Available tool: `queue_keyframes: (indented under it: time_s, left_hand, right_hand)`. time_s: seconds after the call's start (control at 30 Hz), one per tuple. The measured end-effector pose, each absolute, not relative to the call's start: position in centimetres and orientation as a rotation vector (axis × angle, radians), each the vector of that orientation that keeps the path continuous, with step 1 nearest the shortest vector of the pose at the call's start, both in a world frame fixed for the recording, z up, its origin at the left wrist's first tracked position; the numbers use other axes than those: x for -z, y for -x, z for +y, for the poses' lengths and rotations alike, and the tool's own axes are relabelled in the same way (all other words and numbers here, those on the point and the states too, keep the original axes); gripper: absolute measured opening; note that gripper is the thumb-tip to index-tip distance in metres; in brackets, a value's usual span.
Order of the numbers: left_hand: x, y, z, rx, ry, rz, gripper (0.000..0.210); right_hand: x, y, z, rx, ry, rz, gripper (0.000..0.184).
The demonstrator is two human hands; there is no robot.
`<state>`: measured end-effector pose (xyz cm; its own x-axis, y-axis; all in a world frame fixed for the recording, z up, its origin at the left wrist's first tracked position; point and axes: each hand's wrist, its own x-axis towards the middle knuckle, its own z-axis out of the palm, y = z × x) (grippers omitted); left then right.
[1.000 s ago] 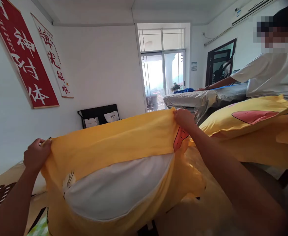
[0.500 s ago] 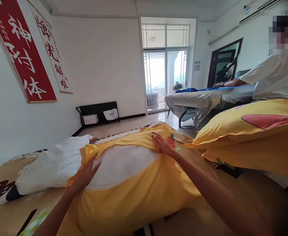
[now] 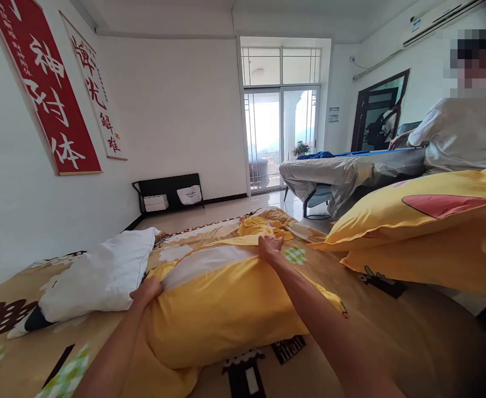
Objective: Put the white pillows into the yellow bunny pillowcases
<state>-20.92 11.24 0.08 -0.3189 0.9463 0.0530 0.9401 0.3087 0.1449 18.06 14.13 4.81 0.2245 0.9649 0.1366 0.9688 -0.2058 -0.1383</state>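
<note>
In front of me a yellow pillowcase [image 3: 226,315] lies on the bed, partly around a white pillow [image 3: 210,262]. A strip of the white pillow shows through the case's opening. My left hand [image 3: 147,291] is closed on the case's edge at the left end of the opening. At the opening's right end, my right hand [image 3: 270,246] grips the yellow edge with curled fingers. Some of the yellow fabric is bunched beyond my right hand.
A white pillow [image 3: 102,271] rests to the left on the patterned bedspread [image 3: 392,337]. Stacked yellow pillows [image 3: 417,210] stand at the right. Behind them a person in a white shirt [image 3: 466,132] is beside a plastic-covered table [image 3: 326,168]. A black low rack [image 3: 170,188] is by the wall.
My hands have gone from lying spread on the case to gripping its edges. The yellow fabric now covers more of the white pillow, and less white shows.
</note>
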Motion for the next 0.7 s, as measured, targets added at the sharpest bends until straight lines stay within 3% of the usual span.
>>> queue_keyframes:
  time_s: [0.23,0.4,0.57,0.7]
  left_hand:
    - [-9.7,22.4,8.9,-0.510,-1.895,2.694,0.025]
    - [-9.8,21.4,7.4,-0.414,-2.002,2.639,0.011]
    - [-10.7,22.1,7.3,-0.618,-1.995,2.708,0.017]
    - [-10.2,22.1,7.4,-0.463,-2.112,2.528,0.012]
  right_hand:
    - [-11.6,-18.5,11.4,0.444,2.077,-1.869,0.039]
    - [-12.0,-18.2,10.6,0.451,2.058,-1.934,0.029]
    - [-12.2,-19.0,10.1,0.532,1.992,-1.912,0.037]
    - [-10.1,-19.0,9.8,0.407,2.021,-2.024,0.023]
